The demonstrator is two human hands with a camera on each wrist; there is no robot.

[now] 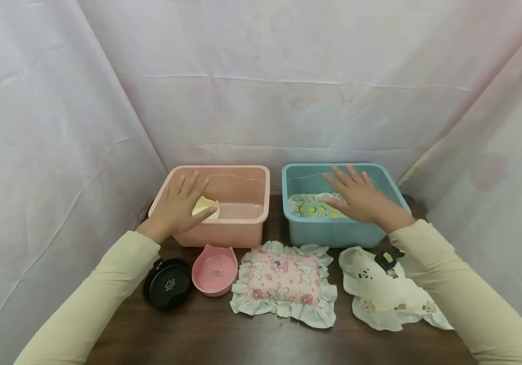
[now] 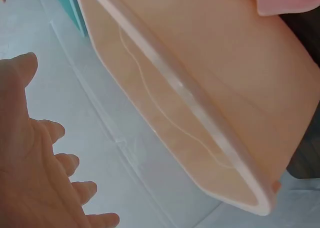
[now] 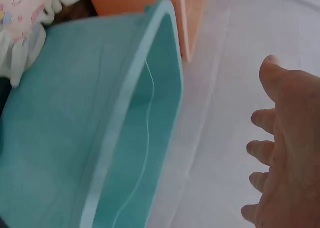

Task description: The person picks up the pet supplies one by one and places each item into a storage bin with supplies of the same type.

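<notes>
My left hand is spread above the pink-orange tub, fingers straight and holding nothing. Inside that tub a pale yellow bowl shows partly behind the hand. Over the blue tub my right hand hovers with its fingers fanned out, also holding nothing. A small green pillow with a yellow fruit print lies in the blue tub, partly covered by the right hand. In the left wrist view the palm of the left hand is beside the tub's rim.
In front of the tubs on the dark wooden table are a black bowl, a pink cat-eared bowl, a pink ruffled pillow, a cream ruffled pillow and a small black item. Pale curtains enclose the table.
</notes>
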